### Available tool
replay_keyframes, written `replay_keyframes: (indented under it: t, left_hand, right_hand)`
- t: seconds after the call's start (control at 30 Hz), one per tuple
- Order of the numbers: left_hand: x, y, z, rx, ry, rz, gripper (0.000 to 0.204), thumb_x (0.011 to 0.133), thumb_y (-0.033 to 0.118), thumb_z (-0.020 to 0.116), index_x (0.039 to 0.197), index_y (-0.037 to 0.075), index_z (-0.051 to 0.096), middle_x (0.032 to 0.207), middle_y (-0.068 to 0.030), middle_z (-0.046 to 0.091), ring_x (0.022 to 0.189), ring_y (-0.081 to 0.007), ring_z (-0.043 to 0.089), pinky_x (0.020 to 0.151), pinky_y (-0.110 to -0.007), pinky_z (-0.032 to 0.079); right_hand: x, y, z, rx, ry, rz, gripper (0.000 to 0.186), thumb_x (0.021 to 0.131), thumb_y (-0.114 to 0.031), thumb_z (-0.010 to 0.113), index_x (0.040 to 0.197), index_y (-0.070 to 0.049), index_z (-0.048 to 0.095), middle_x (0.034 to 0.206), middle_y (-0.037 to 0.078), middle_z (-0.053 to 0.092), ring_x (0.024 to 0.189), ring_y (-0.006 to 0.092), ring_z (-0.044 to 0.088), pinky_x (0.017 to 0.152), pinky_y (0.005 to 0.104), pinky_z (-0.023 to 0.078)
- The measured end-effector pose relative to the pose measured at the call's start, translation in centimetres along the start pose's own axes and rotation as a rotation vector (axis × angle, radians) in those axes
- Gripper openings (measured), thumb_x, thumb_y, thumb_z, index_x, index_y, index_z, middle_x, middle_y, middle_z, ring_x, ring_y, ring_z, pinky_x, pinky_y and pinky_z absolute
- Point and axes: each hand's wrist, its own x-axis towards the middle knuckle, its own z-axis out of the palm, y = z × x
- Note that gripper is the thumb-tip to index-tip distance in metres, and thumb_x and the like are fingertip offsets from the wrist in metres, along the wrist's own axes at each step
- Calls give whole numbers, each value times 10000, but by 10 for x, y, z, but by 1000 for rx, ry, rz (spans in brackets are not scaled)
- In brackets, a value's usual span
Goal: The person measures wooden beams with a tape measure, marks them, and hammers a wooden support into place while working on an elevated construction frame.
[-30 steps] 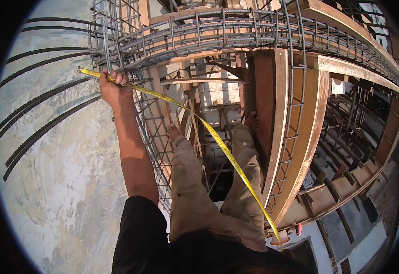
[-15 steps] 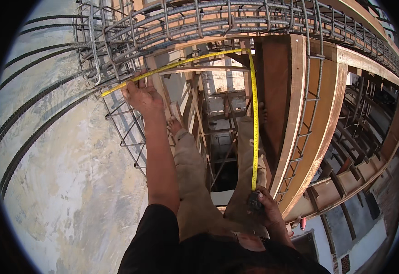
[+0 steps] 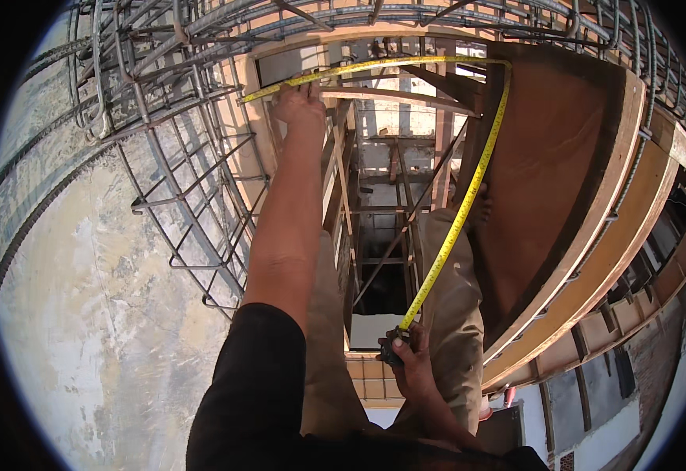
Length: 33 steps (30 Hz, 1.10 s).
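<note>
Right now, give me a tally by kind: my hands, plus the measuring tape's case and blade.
Bare hands: 2 (left hand, right hand)
Boxy black tape-measure case: 1
Long, flat yellow tape blade: 1
Total: 4

Tape (image 3: 488,157) drawn out, bent sharply beside the brown board (image 3: 547,180).
Left hand (image 3: 300,106) holds it near its free end; right hand (image 3: 415,365) grips the black case (image 3: 391,350), lower, between the legs (image 3: 453,302). Rebar (image 3: 147,123) spans the top and stands at left, beside a patchy grey slab (image 3: 99,314). Timber (image 3: 594,275) curves along the right.
</note>
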Motion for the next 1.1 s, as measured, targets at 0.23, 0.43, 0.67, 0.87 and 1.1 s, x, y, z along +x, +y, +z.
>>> replay_keyframes:
  t: [0.23, 0.43, 0.67, 0.87, 1.1]
  left_hand:
    - [76, -50, -4, 32, -107, -154, 383, 1039, 259, 339, 1411, 177, 369, 1302, -151, 495, 1183, -391, 539, 1042, -586, 456]
    - [94, -49, -3, -29, -236, -174, 435, 1042, 112, 400, 1432, -45, 290, 1475, -230, 373, 1353, -422, 424, 1109, -572, 442]
    - [109, -40, 12, 76, -292, -186, 521, 1056, 130, 397, 1505, -45, 196, 1496, -231, 342, 1386, -415, 383, 1112, -577, 440]
    - [117, -48, 16, 81, -252, -206, 546, 1046, 101, 391, 1529, -21, 170, 1538, -244, 263, 1394, -443, 349, 1057, -616, 469]
    - [128, -27, 20, 260, -272, -113, 515, 1053, 82, 312, 1527, -58, 165, 1539, -238, 281, 1399, -430, 362, 1065, -599, 477]
  right_hand:
    - [6, 15, 11, -68, 84, 146, 592, 911, -104, 692, 1347, -83, 291, 1172, 116, 529, 1110, 234, 572, 908, 422, 557]
    - [10, 18, 9, -81, 51, 128, 550, 921, -93, 664, 1343, -113, 313, 1182, 112, 525, 1165, 259, 565, 908, 439, 567]
    - [12, 18, 17, -50, 74, 109, 599, 892, -97, 701, 1353, -112, 318, 1168, 122, 539, 1158, 251, 565, 910, 421, 559]
    - [17, 18, 19, -1, 103, 62, 586, 889, -69, 694, 1359, -96, 346, 1166, 116, 540, 1115, 227, 574, 899, 408, 561]
    - [11, 22, 16, -193, 182, -75, 599, 898, -48, 689, 1397, -71, 359, 1167, 79, 516, 1068, 159, 547, 904, 328, 521]
